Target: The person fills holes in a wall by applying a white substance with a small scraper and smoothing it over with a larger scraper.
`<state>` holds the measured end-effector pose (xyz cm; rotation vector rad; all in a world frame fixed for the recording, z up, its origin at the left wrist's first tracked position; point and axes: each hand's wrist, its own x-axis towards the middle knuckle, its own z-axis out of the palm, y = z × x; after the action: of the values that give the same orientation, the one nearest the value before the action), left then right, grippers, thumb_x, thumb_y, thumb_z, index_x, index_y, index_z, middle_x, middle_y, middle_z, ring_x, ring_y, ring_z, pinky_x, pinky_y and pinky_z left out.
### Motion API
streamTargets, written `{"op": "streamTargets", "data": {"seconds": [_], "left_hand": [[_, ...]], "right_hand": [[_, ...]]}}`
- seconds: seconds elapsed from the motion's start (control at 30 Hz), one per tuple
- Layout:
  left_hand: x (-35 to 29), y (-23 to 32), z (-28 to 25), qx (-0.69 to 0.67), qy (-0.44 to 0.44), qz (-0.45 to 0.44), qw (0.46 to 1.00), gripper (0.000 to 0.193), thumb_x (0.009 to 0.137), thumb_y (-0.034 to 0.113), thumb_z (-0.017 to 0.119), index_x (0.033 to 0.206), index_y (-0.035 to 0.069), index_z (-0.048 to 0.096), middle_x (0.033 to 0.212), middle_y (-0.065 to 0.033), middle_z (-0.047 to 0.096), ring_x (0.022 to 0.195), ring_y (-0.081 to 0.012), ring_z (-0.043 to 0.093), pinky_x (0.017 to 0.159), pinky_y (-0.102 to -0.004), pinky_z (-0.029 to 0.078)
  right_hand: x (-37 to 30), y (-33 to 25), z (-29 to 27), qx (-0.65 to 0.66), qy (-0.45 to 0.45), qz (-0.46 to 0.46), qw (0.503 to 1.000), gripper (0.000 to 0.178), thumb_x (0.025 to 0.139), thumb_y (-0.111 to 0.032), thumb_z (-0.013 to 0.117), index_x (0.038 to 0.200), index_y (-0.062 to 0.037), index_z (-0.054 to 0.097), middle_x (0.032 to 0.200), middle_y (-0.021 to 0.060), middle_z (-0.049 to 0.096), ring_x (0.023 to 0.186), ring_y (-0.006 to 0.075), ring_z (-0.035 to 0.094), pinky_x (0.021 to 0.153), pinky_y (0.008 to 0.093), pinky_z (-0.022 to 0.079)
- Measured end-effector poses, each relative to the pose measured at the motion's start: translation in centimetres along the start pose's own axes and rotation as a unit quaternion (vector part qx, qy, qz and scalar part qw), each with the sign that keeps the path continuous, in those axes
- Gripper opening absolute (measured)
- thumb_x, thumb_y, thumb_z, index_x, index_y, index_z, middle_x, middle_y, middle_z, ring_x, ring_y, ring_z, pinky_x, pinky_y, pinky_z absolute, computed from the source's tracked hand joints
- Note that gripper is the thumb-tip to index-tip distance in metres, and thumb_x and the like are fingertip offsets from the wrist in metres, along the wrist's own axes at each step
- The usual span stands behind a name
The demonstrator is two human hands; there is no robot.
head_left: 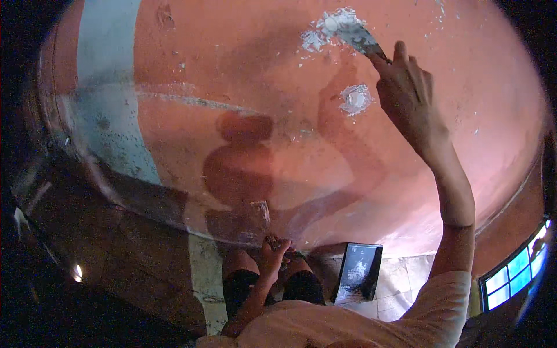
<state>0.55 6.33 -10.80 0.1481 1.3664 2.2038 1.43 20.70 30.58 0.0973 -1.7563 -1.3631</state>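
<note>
My right hand (409, 95) is raised against the orange wall (243, 64), closed around a putty knife (361, 40). The knife's wide metal blade, smeared with white, lies at a rough patch of white filler (316, 36). Below it is a smaller, rounder patch of white filler (355, 100). My left hand (274, 255) is low, in front of my legs and close to the foot of the wall. Its fingers are closed around something small and dark that I cannot make out. A pale mark (261, 211) shows just above that hand.
A dark rectangular tray (358, 271) with white filler in it is on the tiled floor (395, 288) to the right of my legs. A pale blue-grey band (109, 75) runs down the wall at left. A paned window (513, 275) is at lower right.
</note>
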Motion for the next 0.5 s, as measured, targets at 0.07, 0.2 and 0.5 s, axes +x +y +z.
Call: {"op": "streamTargets", "data": {"seconds": [0.07, 0.2, 0.5], "left_hand": [[0.6, -1.1, -0.5, -0.007, -0.008, 0.019, 1.000, 0.033, 0.082, 0.021, 0.069, 0.103, 0.011, 0.046, 0.092, -0.0048, 0.060, 0.074, -0.0157, 0.065, 0.049, -0.0269, 0.049], [-1.4, 1.5, 0.7, -0.005, -0.010, 0.015, 1.000, 0.033, 0.082, 0.023, 0.069, 0.103, 0.010, 0.047, 0.092, -0.0042, 0.061, 0.076, -0.0152, 0.064, 0.050, -0.0264, 0.048], [-0.5, -0.8, 0.9, -0.024, -0.008, -0.017, 1.000, 0.034, 0.083, 0.023, 0.068, 0.105, 0.009, 0.046, 0.089, -0.0049, 0.065, 0.077, -0.0152, 0.065, 0.050, -0.0259, 0.048]], "right_hand": [[-0.6, -0.5, -1.1, 0.017, -0.024, 0.024, 0.999, 0.049, 0.076, 0.001, 0.055, 0.123, -0.0136, 0.050, 0.095, 0.0173, 0.050, 0.078, 0.0328, 0.060, 0.058, 0.0421, 0.054], [-2.2, -0.2, -2.3, -0.034, -0.154, 0.079, 0.984, 0.046, 0.083, -0.015, 0.056, 0.127, -0.0111, 0.045, 0.128, 0.0199, 0.049, 0.098, 0.0285, 0.059, 0.079, 0.0367, 0.047], [3.7, 0.7, -1.2, 0.036, 0.011, 0.060, 0.998, 0.045, 0.077, -0.002, 0.057, 0.120, -0.0160, 0.055, 0.093, 0.0167, 0.052, 0.074, 0.0330, 0.061, 0.059, 0.0423, 0.053]]}}
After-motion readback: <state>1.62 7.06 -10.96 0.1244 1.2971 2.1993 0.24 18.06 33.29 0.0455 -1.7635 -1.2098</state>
